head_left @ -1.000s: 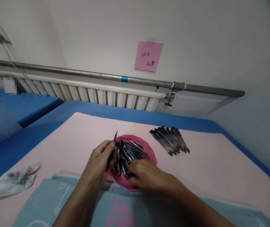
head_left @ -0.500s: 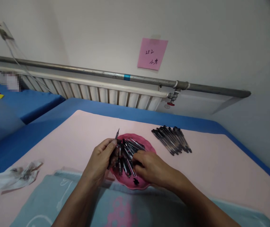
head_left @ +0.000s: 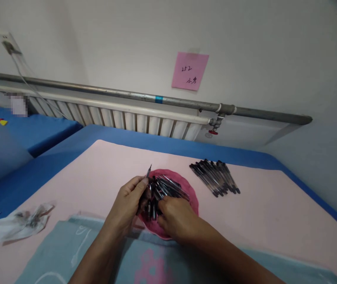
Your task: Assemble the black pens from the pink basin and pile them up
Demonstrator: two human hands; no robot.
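Note:
My left hand (head_left: 129, 200) is closed at the left rim of a pink scalloped bowl (head_left: 196, 199). Between its thumb and fingers is a slim pen (head_left: 148, 172), its bare tip pointing up; the lower part is hidden by the hand. Dark and clear pen parts (head_left: 168, 184) lie heaped in the bowl, several of them black caps. My right hand (head_left: 177, 217) reaches over the near right side of the bowl with its fingers curled down among the parts. Whatever those fingertips grip is hidden.
To the right of the bowl, capped black pens (head_left: 214, 177) lie in a slanted row on the pink table cover (head_left: 274, 213). A stained, crumpled tissue (head_left: 26, 223) rests at left. Patterned teal cloth (head_left: 76, 248) lies along the near edge. Behind stands a radiator (head_left: 129, 118).
My right hand has moved left and slightly down within the bowl, now covering a black piece that showed near its front rim. My left hand still holds the pen with its tip up.

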